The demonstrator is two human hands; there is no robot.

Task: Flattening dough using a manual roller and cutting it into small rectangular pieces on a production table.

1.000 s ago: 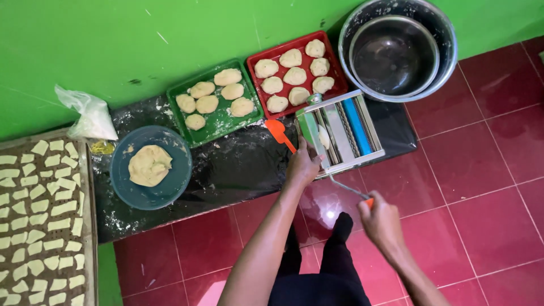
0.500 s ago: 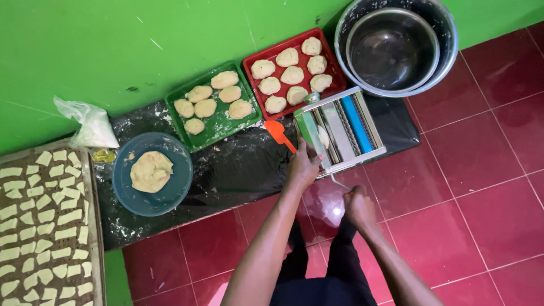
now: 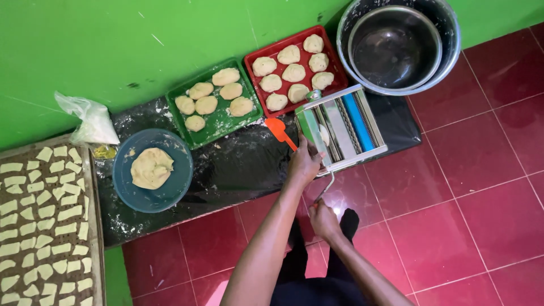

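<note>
A metal pasta roller machine with blue and green parts stands on a black floured sheet. My left hand rests against the machine's near left side, where a pale strip of dough sits in the rollers. My right hand grips the crank handle just below the machine, over the red tiles. An orange scraper lies left of the machine.
A green tray and a red tray hold several dough rounds. A blue bowl holds a dough lump. Stacked metal basins stand at the back right, a tray of cut dough pieces at the left, a plastic bag by the green wall.
My right hand has swung the crank handle from the right toward the left and closer to my body. My left hand has stayed at the machine.
</note>
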